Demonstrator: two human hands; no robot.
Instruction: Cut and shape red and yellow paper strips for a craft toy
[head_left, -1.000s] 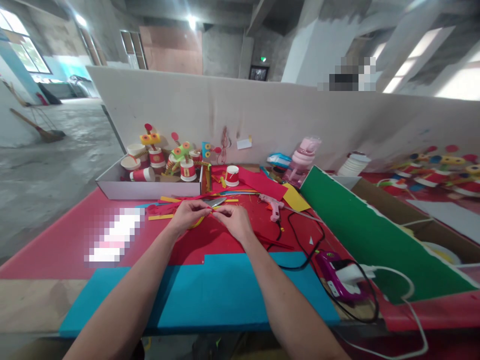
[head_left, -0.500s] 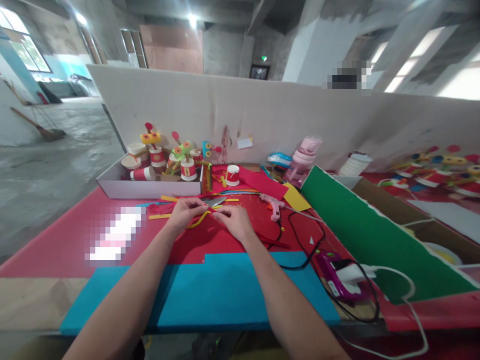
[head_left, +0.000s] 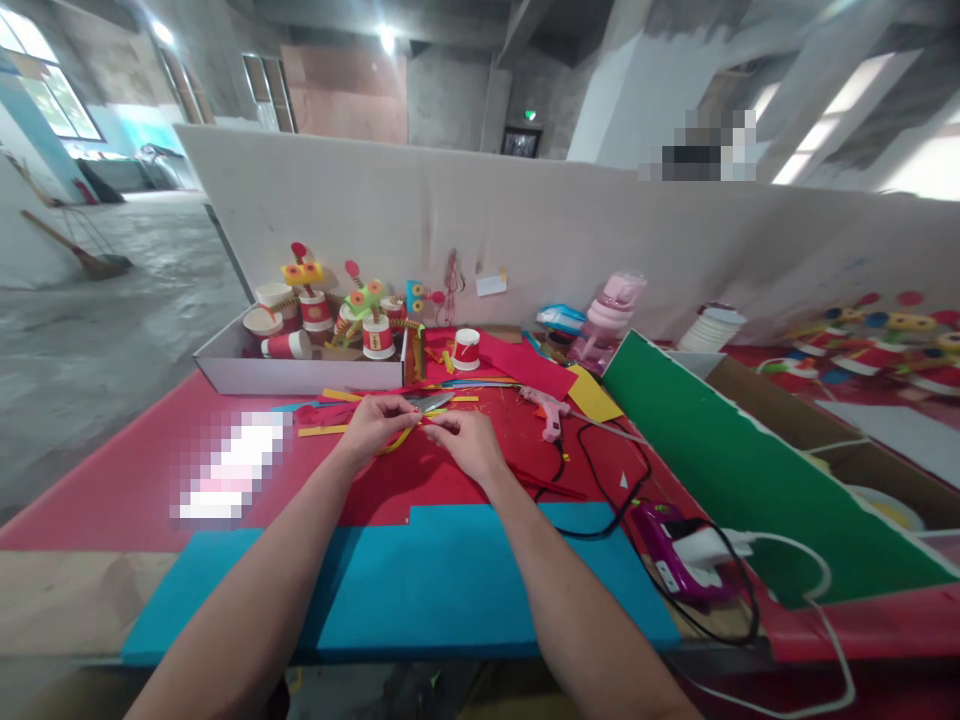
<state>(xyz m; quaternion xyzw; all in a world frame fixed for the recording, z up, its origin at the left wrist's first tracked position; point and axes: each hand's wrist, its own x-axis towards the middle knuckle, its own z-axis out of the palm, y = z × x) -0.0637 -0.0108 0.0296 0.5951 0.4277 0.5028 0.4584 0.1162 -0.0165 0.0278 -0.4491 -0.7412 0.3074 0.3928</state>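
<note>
Close together over the red sheet, my left hand (head_left: 375, 424) and my right hand (head_left: 466, 438) both have their fingers pinched. Between the fingertips is something small, partly red and yellow, too small to make out. A yellow paper strip (head_left: 397, 441) curves below my left fingers. Just beyond the hands lie scissors (head_left: 433, 402) with their blades showing. More yellow strips (head_left: 322, 431) lie left of my left hand. To the right of my right hand rests a pink glue gun (head_left: 547, 412).
A white box (head_left: 300, 378) of paper-cup figures stands at the back left, a cup (head_left: 466, 350) at the back middle. Blue board (head_left: 427, 590) lines the front edge. Black cables and a purple power strip (head_left: 679, 560) lie right, beside a green panel (head_left: 750, 470).
The fingertips of my two hands have moved slightly apart. The rest of the table looks the same.
</note>
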